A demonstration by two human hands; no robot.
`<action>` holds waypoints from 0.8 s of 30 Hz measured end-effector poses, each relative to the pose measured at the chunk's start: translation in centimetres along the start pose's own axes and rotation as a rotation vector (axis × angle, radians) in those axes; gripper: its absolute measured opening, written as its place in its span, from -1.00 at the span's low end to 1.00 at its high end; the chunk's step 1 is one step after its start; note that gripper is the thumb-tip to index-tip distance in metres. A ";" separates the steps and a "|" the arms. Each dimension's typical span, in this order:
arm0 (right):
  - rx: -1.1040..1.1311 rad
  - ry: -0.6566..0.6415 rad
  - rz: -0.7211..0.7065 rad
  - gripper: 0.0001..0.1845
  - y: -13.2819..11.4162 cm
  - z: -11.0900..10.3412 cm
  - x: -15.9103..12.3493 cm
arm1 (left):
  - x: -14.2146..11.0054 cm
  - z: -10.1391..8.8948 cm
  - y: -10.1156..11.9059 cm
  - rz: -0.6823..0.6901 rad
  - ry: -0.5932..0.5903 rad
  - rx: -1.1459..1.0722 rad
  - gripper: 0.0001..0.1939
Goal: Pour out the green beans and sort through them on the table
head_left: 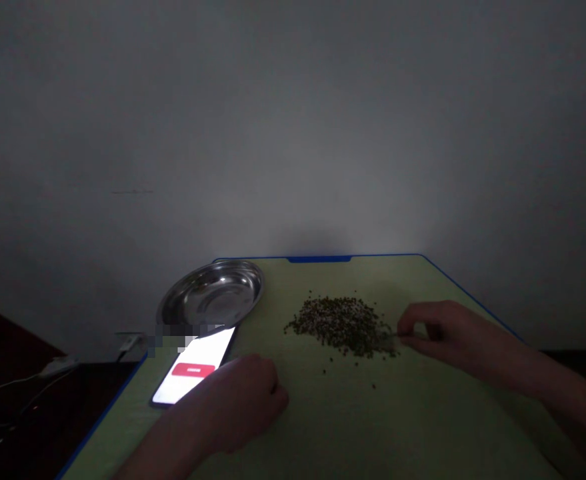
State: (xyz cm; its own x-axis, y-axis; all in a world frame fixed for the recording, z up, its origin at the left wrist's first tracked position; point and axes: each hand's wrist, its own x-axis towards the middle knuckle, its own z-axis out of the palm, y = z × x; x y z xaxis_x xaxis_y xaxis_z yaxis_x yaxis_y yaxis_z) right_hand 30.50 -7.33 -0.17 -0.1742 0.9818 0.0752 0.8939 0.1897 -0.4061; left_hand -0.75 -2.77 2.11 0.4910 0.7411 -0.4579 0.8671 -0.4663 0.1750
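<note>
L hand (pixel 245 400) is resting half-curled, wrist low by the lit phone (pixel 193 373), grip unclear; R hand (pixel 433 330) is reaching in from the R, thumb + index pinching nearly shut at R edge of the seed pile (pixel 340 323), mid-table, contents unclear.

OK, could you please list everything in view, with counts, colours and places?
wall: one, grey, behind table
table: one, pale green with blue edging, centre
metal bowl: one, silver, table's far left
phone: one, dark with lit white screen and red button, nearer than bowl
grain pile: one, grains uncountable, mixed brown and pale, mid-table
cables: several, pale and dark, left of table
left hand: one, bare, beside phone
right hand: one, bare, at pile's right edge
</note>
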 end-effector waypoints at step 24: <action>-0.242 0.047 -0.243 -0.81 -2.8 3.7 1.4 | -0.1 -0.1 0.1 -0.012 -0.044 0.006 -0.59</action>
State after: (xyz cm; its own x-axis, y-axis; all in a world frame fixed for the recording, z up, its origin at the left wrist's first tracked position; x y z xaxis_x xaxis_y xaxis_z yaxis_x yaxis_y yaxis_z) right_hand 26.18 -6.50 -2.31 -0.3797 0.9059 0.1874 0.9017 0.4077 -0.1437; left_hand -0.70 -2.82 2.22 0.4762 0.7249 -0.4977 0.8724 -0.4604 0.1640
